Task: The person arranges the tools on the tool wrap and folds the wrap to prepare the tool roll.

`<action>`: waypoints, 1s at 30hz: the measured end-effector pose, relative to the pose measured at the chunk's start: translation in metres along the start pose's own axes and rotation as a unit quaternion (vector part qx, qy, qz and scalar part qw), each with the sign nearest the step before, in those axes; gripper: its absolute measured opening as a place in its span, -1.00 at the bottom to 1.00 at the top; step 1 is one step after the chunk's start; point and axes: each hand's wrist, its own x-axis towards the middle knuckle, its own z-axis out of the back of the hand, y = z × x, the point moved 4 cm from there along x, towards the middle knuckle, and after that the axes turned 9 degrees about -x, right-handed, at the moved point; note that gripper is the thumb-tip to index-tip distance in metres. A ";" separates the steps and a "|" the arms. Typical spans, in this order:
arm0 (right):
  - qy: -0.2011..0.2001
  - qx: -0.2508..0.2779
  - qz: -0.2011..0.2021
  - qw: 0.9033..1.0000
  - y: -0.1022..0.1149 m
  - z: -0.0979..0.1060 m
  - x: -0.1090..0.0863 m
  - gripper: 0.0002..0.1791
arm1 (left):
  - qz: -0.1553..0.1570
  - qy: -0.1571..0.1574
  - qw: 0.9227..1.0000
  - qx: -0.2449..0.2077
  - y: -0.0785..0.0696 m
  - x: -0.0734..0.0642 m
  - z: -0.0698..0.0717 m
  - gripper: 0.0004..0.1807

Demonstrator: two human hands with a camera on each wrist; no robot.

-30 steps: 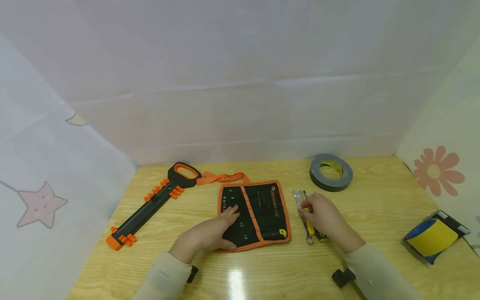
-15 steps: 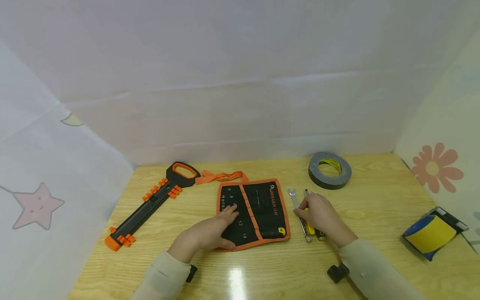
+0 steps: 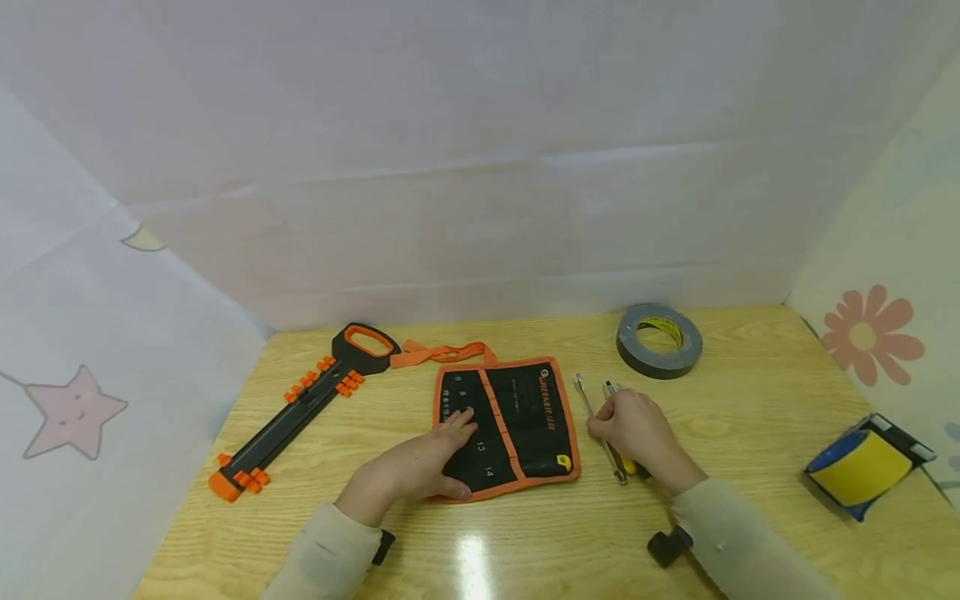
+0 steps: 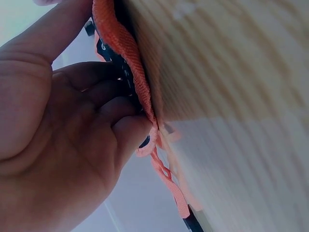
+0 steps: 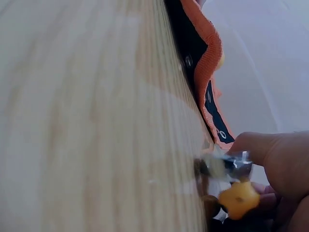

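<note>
A black tool pouch (image 3: 534,425) with orange edging and printed sizes lies flat on the table. My left hand (image 3: 416,467) rests on its left half with the fingers spread; in the left wrist view the fingers touch the pouch by its orange edging (image 4: 137,79). To the right of the pouch, my right hand (image 3: 637,429) pinches a combination wrench (image 3: 587,395) at mid-shaft, tipped onto its edge. Beneath that hand lies a yellow-handled tool (image 5: 240,199) beside a dark-handled one (image 3: 642,472), both mostly hidden. The wrench's near end (image 5: 227,165) is blurred in the right wrist view.
A roll of grey tape (image 3: 660,365) lies behind the right hand. At far right stands a yellow and blue object (image 3: 862,473). On the left lies a black rack with orange clips (image 3: 300,417), its handle near the pouch's orange strap (image 3: 442,354). Fabric walls enclose the table.
The wrench has shifted slightly left and turned from flat onto its edge in my right hand, which has moved slightly left. My left hand has stayed on the pouch.
</note>
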 end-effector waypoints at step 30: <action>0.035 0.104 0.019 0.994 0.014 0.034 -0.013 -0.75 | 0.009 -0.005 1.000 0.007 -0.004 -0.001 0.001 0.07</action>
